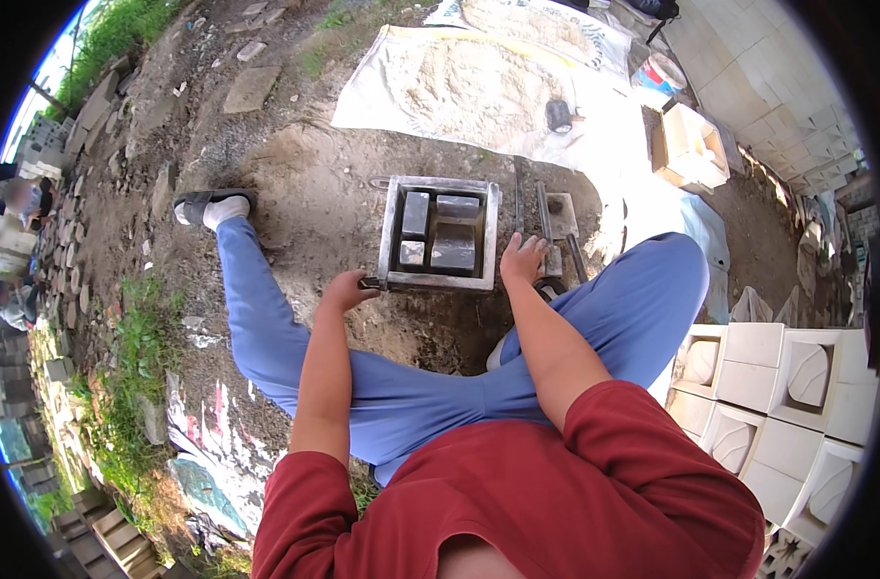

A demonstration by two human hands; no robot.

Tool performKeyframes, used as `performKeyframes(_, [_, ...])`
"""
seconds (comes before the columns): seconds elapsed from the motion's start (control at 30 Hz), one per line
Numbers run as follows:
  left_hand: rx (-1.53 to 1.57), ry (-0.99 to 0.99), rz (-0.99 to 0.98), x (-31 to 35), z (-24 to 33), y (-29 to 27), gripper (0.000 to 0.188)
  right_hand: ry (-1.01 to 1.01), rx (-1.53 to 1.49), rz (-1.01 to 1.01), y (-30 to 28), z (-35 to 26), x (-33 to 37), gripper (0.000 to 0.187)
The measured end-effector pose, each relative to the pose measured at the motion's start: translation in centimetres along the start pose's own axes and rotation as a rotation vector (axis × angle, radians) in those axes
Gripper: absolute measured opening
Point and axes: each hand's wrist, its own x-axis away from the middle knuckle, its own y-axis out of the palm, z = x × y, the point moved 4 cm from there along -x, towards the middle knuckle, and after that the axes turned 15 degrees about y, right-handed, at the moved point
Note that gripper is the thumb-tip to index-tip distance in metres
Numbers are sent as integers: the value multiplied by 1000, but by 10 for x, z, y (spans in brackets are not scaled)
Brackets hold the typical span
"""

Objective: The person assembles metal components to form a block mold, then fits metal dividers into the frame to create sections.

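A square metal mould (493,227) sits on the dirt between my legs, with several dark metal blocks (454,246) fixed or set inside its frame. At its near left corner my left hand (345,291) is closed round a small dark handle (368,283). My right hand (524,259) is just right of the mould's near right corner, fingers spread and pointing away from me, over or beside some metal bars (544,212). Whether it touches a bar is hard to tell. Next to the bars lies a small pale block (560,214).
Sacking sheets with pale powder (469,82) lie beyond the mould, a dark cylinder (558,116) on them. A pale box (691,145) and bucket (658,77) stand far right. Patterned blocks (754,352) are stacked near right. Two people sit at far left.
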Motion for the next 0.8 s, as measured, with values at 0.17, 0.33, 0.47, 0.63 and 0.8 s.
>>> performKeyframes(0.17, [104,-83,-159,-17,12,5,49,-222,-147,-82,16,-15,-13,71])
performKeyframes(0.33, [209,-107,-209,-6,-31,8,41,-216,-185,-335,32,-43,11,67])
performKeyframes(0.47, [451,-57,-7,-26,-34,-1,34,-166,-420,-444,31,-34,-5,77])
performKeyframes(0.63, [701,-104,169,-43,18,0,48,284,-712,-499,39,-9,-15,86])
performKeyframes(0.8, [734,-203,161,-60,51,-4,67,319,-708,-550,55,-7,-26,88])
